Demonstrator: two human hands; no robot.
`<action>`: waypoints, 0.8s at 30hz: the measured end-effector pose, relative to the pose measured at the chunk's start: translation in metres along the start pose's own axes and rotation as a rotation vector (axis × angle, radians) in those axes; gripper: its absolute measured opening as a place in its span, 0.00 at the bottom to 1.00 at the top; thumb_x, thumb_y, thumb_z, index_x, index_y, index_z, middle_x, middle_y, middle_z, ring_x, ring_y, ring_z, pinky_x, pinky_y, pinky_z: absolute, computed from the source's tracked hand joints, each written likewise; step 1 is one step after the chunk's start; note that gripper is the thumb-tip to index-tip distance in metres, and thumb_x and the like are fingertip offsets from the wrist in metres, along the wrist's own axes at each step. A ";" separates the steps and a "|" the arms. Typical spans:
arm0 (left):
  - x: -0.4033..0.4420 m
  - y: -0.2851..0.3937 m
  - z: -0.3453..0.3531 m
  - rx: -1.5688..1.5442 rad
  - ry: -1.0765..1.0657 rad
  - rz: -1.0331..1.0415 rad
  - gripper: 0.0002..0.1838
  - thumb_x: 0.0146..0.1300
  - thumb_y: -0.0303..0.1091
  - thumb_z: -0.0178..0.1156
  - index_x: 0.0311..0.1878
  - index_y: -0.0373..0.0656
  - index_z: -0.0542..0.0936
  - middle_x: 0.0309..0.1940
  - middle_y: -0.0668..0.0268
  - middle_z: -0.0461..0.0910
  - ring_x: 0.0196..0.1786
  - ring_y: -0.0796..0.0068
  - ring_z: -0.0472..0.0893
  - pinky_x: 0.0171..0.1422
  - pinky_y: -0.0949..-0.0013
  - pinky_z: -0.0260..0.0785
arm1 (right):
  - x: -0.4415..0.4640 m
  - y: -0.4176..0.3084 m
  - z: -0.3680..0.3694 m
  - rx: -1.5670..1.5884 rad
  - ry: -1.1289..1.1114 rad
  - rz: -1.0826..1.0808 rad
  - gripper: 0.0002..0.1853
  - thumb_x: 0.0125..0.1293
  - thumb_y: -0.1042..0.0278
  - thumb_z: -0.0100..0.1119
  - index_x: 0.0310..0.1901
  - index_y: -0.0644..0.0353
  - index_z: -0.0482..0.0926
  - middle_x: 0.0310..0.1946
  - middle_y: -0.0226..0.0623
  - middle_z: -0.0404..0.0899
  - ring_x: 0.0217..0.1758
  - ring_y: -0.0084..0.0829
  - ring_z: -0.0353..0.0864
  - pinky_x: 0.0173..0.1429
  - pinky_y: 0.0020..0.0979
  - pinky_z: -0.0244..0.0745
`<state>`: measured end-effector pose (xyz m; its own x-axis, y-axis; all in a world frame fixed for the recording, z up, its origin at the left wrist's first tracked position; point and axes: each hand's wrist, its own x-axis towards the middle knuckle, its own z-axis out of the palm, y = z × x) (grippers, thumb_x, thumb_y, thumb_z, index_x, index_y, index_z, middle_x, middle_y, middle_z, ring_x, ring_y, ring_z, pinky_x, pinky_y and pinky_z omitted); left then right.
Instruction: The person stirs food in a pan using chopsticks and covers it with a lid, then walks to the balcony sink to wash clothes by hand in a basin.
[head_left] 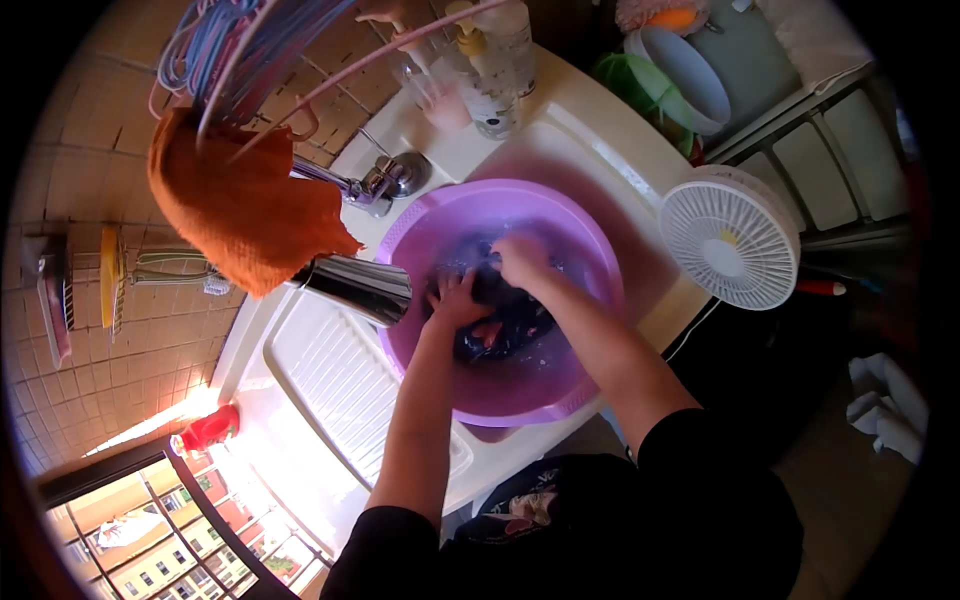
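A purple basin point(500, 408) stands in the sink and holds water with dark cloth point(505, 325) in it. My left hand point(457, 298) lies on the cloth near the basin's middle left, its fingers spread. Further back and to the right, my right hand point(520, 260) is closed, with its fingers curled at the dark cloth. The fingertips of this hand are partly hidden and slightly blurred. Just left of the basin's rim is a shiny metal cylinder point(360, 290) below a hanging orange cloth point(240, 205).
A chrome faucet point(385, 180) and pump bottles point(488, 95) stand behind the basin. To the right is a white fan point(730, 240). A ribbed drainboard point(330, 370) lies at left, with a red object point(207, 430) beyond it. Hangers point(225, 60) hang above.
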<state>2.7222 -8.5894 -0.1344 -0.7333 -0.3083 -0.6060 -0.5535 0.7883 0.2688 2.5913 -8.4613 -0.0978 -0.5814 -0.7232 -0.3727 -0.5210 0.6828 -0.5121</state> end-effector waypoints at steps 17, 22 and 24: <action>-0.149 0.060 -0.140 -0.852 0.615 0.343 0.11 0.54 0.29 0.65 0.39 0.35 0.78 0.31 0.63 0.80 0.36 0.77 0.78 0.42 0.69 0.71 | -0.102 -0.010 -0.057 1.334 0.129 0.229 0.27 0.68 0.42 0.49 0.55 0.58 0.75 0.53 0.37 0.75 0.58 0.33 0.71 0.62 0.49 0.62; -0.161 0.078 -0.107 -1.055 0.598 0.328 0.14 0.53 0.24 0.67 0.41 0.41 0.74 0.32 0.72 0.76 0.37 0.81 0.75 0.43 0.74 0.69 | -0.088 -0.080 0.017 2.300 -0.592 0.056 0.40 0.61 0.21 0.36 0.64 0.42 0.71 0.64 0.35 0.69 0.70 0.42 0.62 0.64 0.70 0.50; -0.153 0.067 -0.083 -1.477 0.537 0.372 0.13 0.54 0.24 0.65 0.42 0.41 0.73 0.34 0.70 0.77 0.36 0.78 0.77 0.44 0.73 0.72 | -0.076 -0.084 0.033 2.723 -1.148 -0.396 0.43 0.60 0.19 0.32 0.64 0.43 0.70 0.61 0.35 0.73 0.66 0.40 0.69 0.66 0.64 0.55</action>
<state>2.7648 -8.5334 0.0381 -0.7774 -0.6189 -0.1122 0.0335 -0.2189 0.9752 2.6999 -8.4667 -0.0524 -0.1271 -0.9578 0.2579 0.9093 -0.0087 0.4160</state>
